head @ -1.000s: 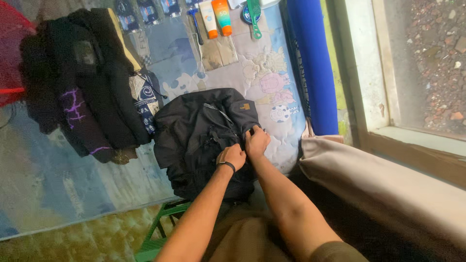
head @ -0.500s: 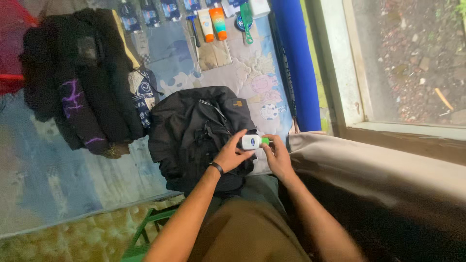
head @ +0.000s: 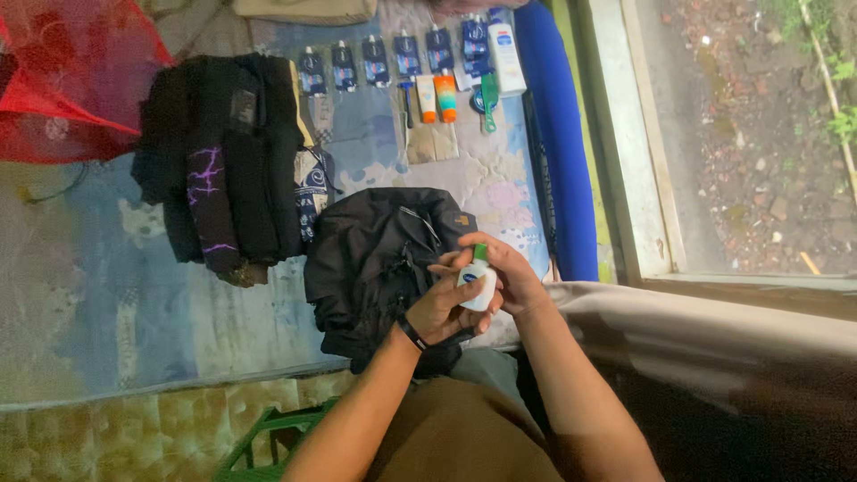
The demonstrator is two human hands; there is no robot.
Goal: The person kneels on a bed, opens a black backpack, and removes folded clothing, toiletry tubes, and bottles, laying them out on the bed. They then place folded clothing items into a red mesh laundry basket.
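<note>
Fingers of your left hand wrap the small white bottle above the black backpack, right hand pinching its green cap; keep it upright, grip steady.

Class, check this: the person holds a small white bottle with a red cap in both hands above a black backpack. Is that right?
Not quite. In the head view the small white bottle has a green cap, not red. Left hand and right hand both hold it above the black backpack.

Small white bottle with green cap, upright; above the black backpack.
</note>
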